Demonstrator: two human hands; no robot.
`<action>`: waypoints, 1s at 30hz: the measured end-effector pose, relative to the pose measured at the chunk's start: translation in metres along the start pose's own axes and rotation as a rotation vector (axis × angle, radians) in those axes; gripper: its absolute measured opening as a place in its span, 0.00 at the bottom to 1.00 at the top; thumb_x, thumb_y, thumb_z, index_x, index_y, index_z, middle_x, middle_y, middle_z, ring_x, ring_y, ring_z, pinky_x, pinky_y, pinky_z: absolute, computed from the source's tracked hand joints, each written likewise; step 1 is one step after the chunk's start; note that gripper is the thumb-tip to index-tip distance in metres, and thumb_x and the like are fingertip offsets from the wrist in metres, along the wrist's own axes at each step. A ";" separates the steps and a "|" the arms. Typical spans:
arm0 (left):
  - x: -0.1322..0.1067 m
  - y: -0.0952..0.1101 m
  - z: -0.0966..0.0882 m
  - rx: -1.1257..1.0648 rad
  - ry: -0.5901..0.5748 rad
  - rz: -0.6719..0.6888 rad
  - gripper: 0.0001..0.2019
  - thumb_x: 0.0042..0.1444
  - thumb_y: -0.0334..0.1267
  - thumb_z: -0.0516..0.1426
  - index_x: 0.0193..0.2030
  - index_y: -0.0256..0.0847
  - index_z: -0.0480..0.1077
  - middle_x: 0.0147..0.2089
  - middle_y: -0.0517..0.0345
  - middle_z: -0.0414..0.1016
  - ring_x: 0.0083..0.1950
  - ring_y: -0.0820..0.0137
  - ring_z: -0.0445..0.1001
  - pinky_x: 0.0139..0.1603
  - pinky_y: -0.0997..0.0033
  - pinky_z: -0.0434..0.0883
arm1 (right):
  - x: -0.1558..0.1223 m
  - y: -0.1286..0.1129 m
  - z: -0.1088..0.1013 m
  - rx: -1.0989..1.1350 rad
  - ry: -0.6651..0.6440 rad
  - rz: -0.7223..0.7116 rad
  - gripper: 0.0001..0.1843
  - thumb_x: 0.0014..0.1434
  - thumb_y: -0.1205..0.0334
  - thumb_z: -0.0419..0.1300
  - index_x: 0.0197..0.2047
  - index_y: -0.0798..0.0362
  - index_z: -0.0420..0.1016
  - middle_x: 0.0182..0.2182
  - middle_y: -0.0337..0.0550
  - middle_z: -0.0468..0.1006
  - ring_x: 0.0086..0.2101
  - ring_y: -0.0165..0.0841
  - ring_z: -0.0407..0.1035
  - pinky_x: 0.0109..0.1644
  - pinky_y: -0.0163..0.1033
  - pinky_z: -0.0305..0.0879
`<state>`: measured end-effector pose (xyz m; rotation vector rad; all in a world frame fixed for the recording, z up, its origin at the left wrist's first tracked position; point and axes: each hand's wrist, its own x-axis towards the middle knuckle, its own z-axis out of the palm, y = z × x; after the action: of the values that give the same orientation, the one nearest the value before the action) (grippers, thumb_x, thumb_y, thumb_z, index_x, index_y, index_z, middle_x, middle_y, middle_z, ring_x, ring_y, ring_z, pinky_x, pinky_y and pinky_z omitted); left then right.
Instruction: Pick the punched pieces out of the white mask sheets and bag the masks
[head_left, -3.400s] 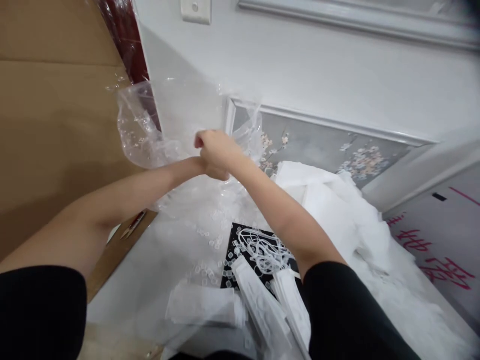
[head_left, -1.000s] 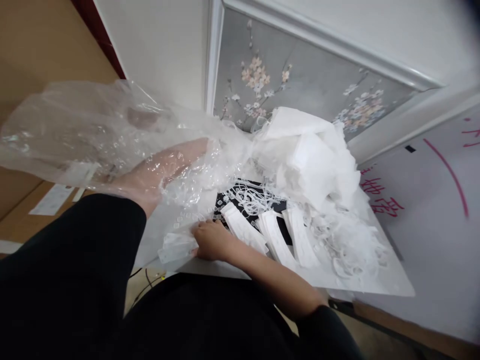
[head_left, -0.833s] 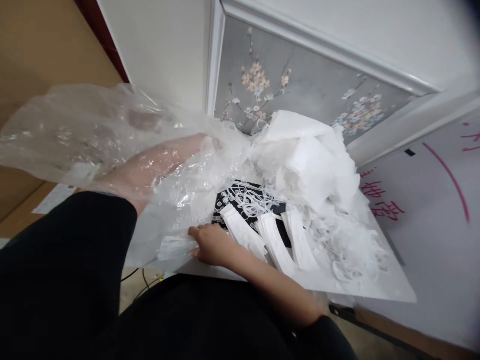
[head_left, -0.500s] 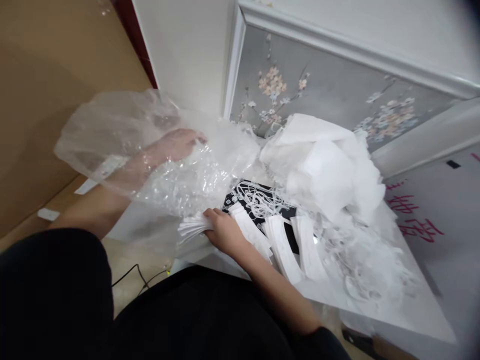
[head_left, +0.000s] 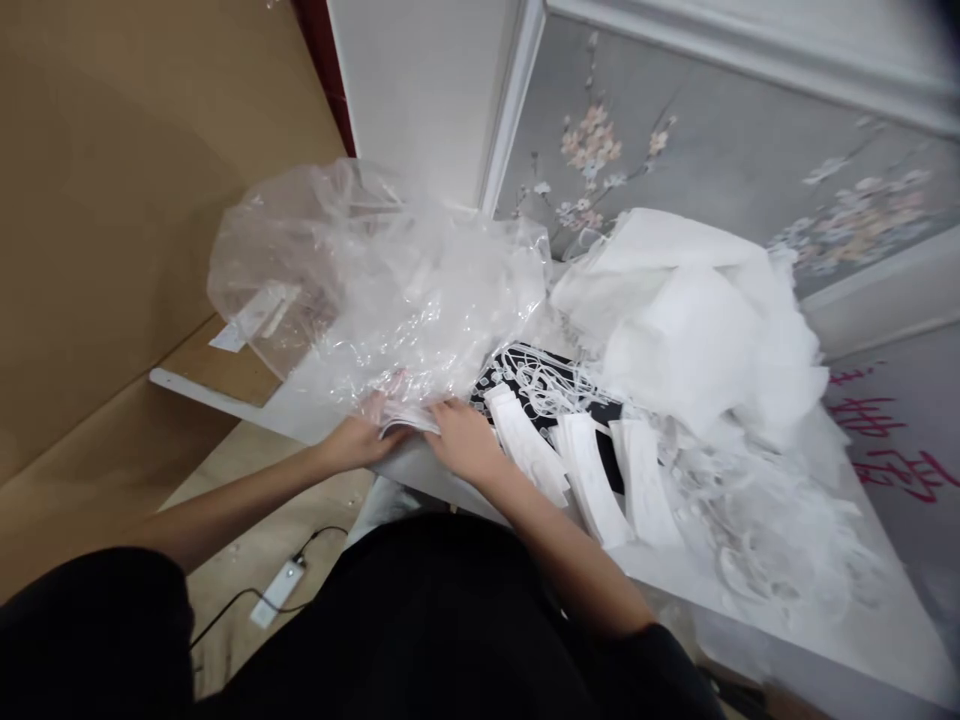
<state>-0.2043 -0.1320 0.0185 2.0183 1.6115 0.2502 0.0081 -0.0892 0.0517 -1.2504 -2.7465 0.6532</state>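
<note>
Between my two hands is a small stack of thin white strips point(head_left: 411, 418) at the table's near edge. My left hand point(head_left: 366, 436) grips its left end, with fingers partly under clear plastic. My right hand point(head_left: 466, 438) is closed on the right end. A crumpled clear plastic bag point(head_left: 435, 310) lies just beyond both hands. To the right of my right hand, several curved stacks of white strips point(head_left: 592, 485) are laid side by side. Behind them, tangled white cords point(head_left: 536, 380) rest on a black patterned piece point(head_left: 611, 412).
A large pile of white soft sheets point(head_left: 690, 310) stands at the back right of the white table point(head_left: 750, 625). Loose whitish scraps point(head_left: 780, 530) lie in front of it. Cardboard point(head_left: 150, 180) rises at the left. A power strip point(head_left: 277, 592) with cable is on the floor.
My left hand has come out of the plastic bag and down to the strip stack. My right hand has stayed on the stack. The view has shifted left.
</note>
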 end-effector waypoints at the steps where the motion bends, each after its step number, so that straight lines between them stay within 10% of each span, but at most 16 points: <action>1: 0.005 -0.003 0.000 -0.053 0.028 0.023 0.27 0.68 0.48 0.52 0.69 0.39 0.62 0.62 0.50 0.74 0.66 0.56 0.68 0.69 0.63 0.62 | -0.001 -0.001 0.001 -0.008 -0.003 -0.023 0.20 0.66 0.64 0.56 0.61 0.55 0.70 0.54 0.56 0.76 0.53 0.45 0.72 0.58 0.46 0.69; 10: -0.002 -0.022 0.013 -0.364 0.129 0.029 0.22 0.63 0.53 0.57 0.53 0.37 0.74 0.55 0.48 0.80 0.56 0.56 0.76 0.61 0.64 0.68 | -0.036 0.002 -0.015 -0.114 0.031 0.149 0.31 0.63 0.53 0.64 0.66 0.56 0.65 0.53 0.55 0.78 0.54 0.52 0.70 0.58 0.55 0.65; 18: -0.024 -0.030 0.010 -0.351 0.241 0.040 0.19 0.55 0.55 0.64 0.40 0.39 0.77 0.37 0.56 0.80 0.36 0.65 0.77 0.42 0.70 0.71 | -0.069 0.018 0.003 0.061 0.166 0.103 0.16 0.64 0.59 0.61 0.55 0.51 0.73 0.47 0.48 0.81 0.51 0.46 0.72 0.59 0.54 0.65; 25: -0.031 -0.032 0.037 -0.623 0.318 -0.055 0.50 0.43 0.50 0.73 0.70 0.42 0.57 0.61 0.45 0.73 0.60 0.55 0.75 0.63 0.58 0.71 | -0.070 0.020 0.059 0.518 0.422 0.059 0.36 0.59 0.63 0.63 0.69 0.54 0.60 0.60 0.57 0.72 0.59 0.46 0.68 0.63 0.53 0.69; 30: -0.027 -0.028 0.042 -0.607 0.418 -0.073 0.54 0.42 0.48 0.74 0.73 0.41 0.54 0.52 0.50 0.75 0.53 0.57 0.78 0.57 0.59 0.74 | -0.061 0.017 0.070 0.643 0.409 0.105 0.40 0.60 0.58 0.65 0.72 0.57 0.56 0.51 0.55 0.76 0.53 0.45 0.72 0.62 0.53 0.69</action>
<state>-0.2157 -0.1665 -0.0259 1.4930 1.5804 1.0524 0.0454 -0.1483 -0.0108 -1.1951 -1.9249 1.0398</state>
